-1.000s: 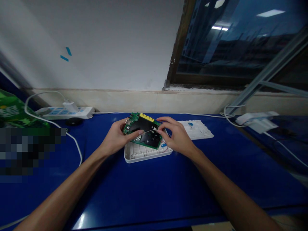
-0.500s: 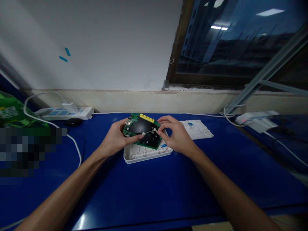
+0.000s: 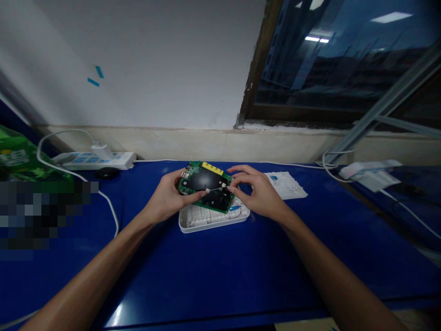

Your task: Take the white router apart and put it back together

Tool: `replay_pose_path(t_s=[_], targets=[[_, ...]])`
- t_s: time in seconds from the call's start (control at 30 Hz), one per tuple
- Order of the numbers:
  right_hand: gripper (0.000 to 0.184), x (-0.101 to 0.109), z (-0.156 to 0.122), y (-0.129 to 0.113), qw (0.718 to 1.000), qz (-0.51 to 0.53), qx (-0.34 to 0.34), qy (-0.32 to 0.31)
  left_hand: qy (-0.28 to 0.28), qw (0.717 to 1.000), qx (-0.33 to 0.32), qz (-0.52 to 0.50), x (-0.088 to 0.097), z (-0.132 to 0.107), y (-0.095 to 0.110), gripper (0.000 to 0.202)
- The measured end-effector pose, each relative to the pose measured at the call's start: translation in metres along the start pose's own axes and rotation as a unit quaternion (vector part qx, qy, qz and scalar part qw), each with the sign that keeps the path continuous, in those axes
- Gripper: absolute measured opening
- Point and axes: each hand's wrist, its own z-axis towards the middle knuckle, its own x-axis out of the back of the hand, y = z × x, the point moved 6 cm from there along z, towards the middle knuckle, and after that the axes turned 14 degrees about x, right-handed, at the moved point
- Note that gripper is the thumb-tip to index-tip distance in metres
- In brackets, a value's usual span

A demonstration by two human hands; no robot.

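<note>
A green circuit board [image 3: 206,186] with a black cover and yellow ports along its far edge is held tilted above a white plastic case half [image 3: 210,217] on the blue table. My left hand [image 3: 168,197] grips the board's left edge, thumb on top. My right hand [image 3: 257,193] is at the board's right edge, its fingertips pinched on a thin white wire with a small white connector [image 3: 223,185] that runs across the black cover. Red and blue wires show between the board and the case.
A second white case half [image 3: 287,185] lies flat to the right of my right hand. A white power strip [image 3: 93,161] with a plugged adapter and cable sits at the back left, a green packet [image 3: 17,161] at far left. White adapters and cables [image 3: 368,174] lie at the right under the window.
The board has been lowered a little closer to the white case, and my right fingertips have moved slightly along the thin wire. Both hands keep their hold.
</note>
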Motion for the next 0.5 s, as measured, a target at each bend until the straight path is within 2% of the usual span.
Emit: replay_pose_path(t_s=[0.17,0.3,0.4,0.5], targets=[[0.015,0.0005,-0.0007,0.0026,0.998,0.026,-0.035,0.035,0.002,1.0,-0.007,0.009,0.0011,0.0006,-0.0013,0.05],[0.012,0.0,-0.0009,0.003,0.997,0.072,-0.024,0.007,-0.003,1.0,-0.007,0.01,0.0016,0.0004,-0.0022,0.051],[0.009,0.0025,-0.0025,0.0076,0.993,0.103,-0.049,0.014,-0.007,1.0,-0.005,0.009,0.0007,-0.0003,-0.0014,0.05],[0.011,0.0022,-0.0029,0.0081,0.994,0.092,-0.05,0.015,-0.003,1.0,-0.003,0.004,0.0003,-0.0006,-0.0004,0.052]])
